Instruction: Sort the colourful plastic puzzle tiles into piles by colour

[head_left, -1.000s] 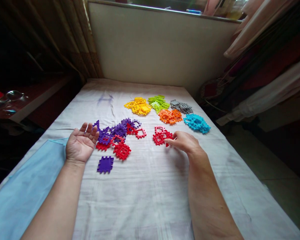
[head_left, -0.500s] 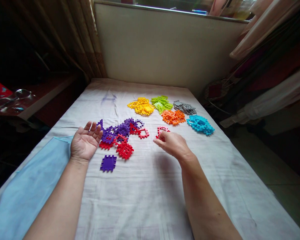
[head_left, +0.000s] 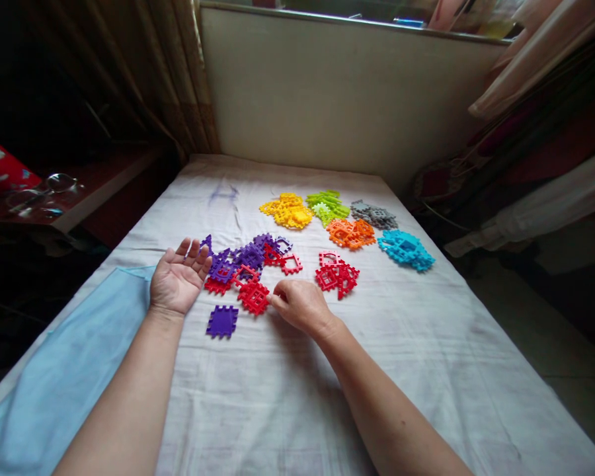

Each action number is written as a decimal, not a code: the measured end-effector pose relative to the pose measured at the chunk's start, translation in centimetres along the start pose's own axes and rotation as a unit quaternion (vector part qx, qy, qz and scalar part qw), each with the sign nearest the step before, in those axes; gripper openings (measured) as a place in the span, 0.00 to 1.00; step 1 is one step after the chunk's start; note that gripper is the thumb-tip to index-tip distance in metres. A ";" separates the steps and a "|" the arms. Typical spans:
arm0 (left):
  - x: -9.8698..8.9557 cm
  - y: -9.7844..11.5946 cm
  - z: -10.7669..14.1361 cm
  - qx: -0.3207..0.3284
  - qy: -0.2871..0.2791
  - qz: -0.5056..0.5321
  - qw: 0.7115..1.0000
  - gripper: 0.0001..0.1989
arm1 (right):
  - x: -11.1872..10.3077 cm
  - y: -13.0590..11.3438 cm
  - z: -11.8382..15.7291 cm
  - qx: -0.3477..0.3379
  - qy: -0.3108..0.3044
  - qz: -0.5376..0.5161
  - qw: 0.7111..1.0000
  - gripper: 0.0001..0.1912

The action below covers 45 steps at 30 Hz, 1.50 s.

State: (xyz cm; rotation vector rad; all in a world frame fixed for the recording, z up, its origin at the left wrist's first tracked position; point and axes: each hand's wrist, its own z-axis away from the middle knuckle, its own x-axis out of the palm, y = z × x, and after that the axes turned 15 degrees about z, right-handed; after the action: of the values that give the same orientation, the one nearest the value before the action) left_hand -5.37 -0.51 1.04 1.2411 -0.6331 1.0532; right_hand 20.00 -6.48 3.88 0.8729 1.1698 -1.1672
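My left hand (head_left: pixel 179 281) lies palm up with its fingers apart and holds nothing, just left of a mixed heap of purple pieces (head_left: pixel 250 256) and red ones. My right hand (head_left: pixel 297 304) is closed, its fingertips at the right edge of a red square piece (head_left: pixel 254 299); whether it grips that piece is hidden. A flat purple square (head_left: pixel 223 321) lies nearer to me. Right of the mixed heap sits a small red pile (head_left: pixel 337 276) with a pinkish-red frame (head_left: pixel 329 258) at its back.
Farther back lie piles of yellow (head_left: pixel 286 211), green (head_left: pixel 328 206), grey (head_left: pixel 374 215), orange (head_left: pixel 351 234) and blue pieces (head_left: pixel 406 250). A light blue cloth (head_left: pixel 79 370) covers the left side of the bed sheet (head_left: pixel 426 370). Glasses (head_left: pixel 44 192) rest on a side table at the left.
My right hand has moved left from the red pile, which now shows, to the red square beside the mixed heap. The whole view has shifted slightly; my left hand remains palm up.
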 end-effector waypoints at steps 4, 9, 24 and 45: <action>0.1 0.0 0.0 -0.001 0.006 0.007 1.000 0.11 | 0.0 -0.2 -0.1 0.006 -0.009 -0.003 1.000 0.16; -0.1 0.0 -0.1 -0.001 -0.002 0.001 1.000 0.10 | 0.0 -0.1 -0.2 0.009 -0.010 -0.017 1.000 0.15; 0.2 -0.1 0.1 0.000 0.004 -0.004 1.000 0.11 | -1.2 4.4 -0.1 -0.020 0.059 -0.255 0.965 0.12; 0.5 -0.2 0.2 0.005 0.017 -0.004 1.000 0.12 | -0.8 14.3 1.1 0.090 -0.049 -0.203 0.974 0.11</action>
State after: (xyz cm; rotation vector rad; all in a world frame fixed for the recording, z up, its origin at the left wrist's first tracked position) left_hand -4.97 -0.57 1.46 1.2310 -0.5961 1.0695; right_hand 34.17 -4.36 4.03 0.7178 1.2081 -1.6506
